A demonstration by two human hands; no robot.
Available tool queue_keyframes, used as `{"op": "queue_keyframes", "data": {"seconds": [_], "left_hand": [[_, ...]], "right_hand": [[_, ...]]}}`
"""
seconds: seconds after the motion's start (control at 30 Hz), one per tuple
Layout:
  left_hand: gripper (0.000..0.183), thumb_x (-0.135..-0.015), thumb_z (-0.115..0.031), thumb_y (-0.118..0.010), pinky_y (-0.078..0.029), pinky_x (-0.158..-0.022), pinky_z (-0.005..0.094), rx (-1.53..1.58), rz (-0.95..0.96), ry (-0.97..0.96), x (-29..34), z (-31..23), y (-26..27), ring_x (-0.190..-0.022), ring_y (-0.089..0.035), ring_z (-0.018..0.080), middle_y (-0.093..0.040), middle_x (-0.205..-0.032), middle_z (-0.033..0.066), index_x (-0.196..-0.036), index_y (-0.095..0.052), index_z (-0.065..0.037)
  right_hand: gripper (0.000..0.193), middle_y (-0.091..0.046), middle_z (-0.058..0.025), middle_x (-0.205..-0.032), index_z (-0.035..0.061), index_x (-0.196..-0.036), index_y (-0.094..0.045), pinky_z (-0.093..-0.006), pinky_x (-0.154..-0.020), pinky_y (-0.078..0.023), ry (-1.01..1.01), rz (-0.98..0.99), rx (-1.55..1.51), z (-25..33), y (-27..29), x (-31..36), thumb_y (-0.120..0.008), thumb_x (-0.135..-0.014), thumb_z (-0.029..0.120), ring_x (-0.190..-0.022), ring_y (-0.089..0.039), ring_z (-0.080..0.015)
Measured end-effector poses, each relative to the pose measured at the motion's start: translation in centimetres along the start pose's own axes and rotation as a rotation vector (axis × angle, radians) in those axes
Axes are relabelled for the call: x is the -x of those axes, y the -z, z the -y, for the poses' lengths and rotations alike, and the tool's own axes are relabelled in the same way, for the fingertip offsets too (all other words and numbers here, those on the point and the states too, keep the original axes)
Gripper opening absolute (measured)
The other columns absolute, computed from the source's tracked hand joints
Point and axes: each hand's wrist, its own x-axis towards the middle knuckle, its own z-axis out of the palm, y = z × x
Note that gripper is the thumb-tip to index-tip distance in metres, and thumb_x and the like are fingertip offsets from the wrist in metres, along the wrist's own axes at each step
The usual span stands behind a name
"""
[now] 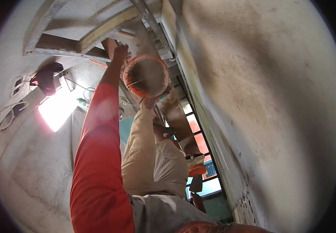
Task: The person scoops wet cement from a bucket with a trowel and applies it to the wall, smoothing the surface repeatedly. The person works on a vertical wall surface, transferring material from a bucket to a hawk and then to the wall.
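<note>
Well, round orange plastic bucket (144, 93): the landmark here, its mouth facing the camera, a thin handle crossing it and dull grey-brown matter inside.
Left hand (121, 53): just beside the bucket, at its upper-left rim, fingers partly bent; whether they grasp anything I cannot tell.
Long red sleeve (100, 167): on the left arm, running from below the bucket up toward its left side.
Right hand (195, 199): well below the bucket and to its right, closed around the handle end of a dark flat-bladed trowel (196, 183), whose blade points up toward the bucket.
Bare feet: one (149, 103) just below the bucket, the other (164, 133) farther down and right.
Beige trousers (139, 163): below the bucket.
Stained off-white wall (261, 97): right of the bucket.
Crumpled black bag (48, 79): well left of the bucket.
</note>
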Motion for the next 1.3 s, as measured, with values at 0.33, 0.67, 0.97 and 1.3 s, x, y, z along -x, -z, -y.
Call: {"op": "queue_keyframes", "data": {"seconds": [0.33, 0.67, 0.97, 1.3], "left_hand": [[0.037, -0.100, -0.026, -0.055, -0.055, -0.097, 0.0459, 0.092, 0.030, -0.187, -18.3, 7.1, 3.3, -0.110, -0.062, 0.0259, -0.057, -0.122, 0.0092, -0.133, -0.055, -0.011], [0.052, -0.092, -0.037, -0.071, -0.059, -0.052, 0.0358, 0.002, -0.394, 0.025, -18.8, 1.4, 0.3, -0.065, -0.071, 0.0242, -0.067, -0.109, 0.0151, -0.126, -0.059, 0.001], [0.035, -0.103, -0.034, -0.052, -0.061, -0.073, 0.0459, 0.654, -0.318, -0.024, -8.9, -2.3, -1.1, -0.100, -0.064, 0.0257, -0.060, -0.119, 0.0124, -0.125, -0.056, -0.006], [0.028, -0.104, -0.037, -0.052, -0.054, -0.071, 0.0358, 0.318, 0.024, -0.068, 7.1, -1.0, 0.1, -0.086, -0.063, 0.0162, -0.061, -0.098, 0.0013, -0.123, -0.058, -0.016]], "right_hand": [[0.030, -0.057, -0.0019, -0.067, 0.0076, -0.082, -0.061, -0.0351, -0.060, -0.044, -0.014, -0.003, 0.097, 1.2, 1.2, -3.5, -0.066, -0.096, 0.034, -0.060, -0.055, -0.0136], [0.030, -0.061, -0.0018, -0.073, 0.0057, -0.087, -0.065, -0.0322, -0.064, -0.045, -0.123, -0.102, -0.025, 0.5, 1.0, -6.0, -0.067, -0.096, 0.034, -0.065, -0.057, -0.0127], [0.027, -0.056, -0.0025, -0.066, 0.0115, -0.092, -0.058, -0.0362, -0.046, -0.047, -0.104, 0.094, -0.268, -0.2, 1.4, -5.8, -0.075, -0.092, 0.033, -0.050, -0.056, -0.0169], [0.028, -0.054, -0.0007, -0.067, 0.0126, -0.089, -0.060, -0.0348, -0.048, -0.047, 0.036, 0.020, -0.282, 0.8, 1.9, -3.3, -0.077, -0.089, 0.034, -0.051, -0.053, -0.0154]]}}
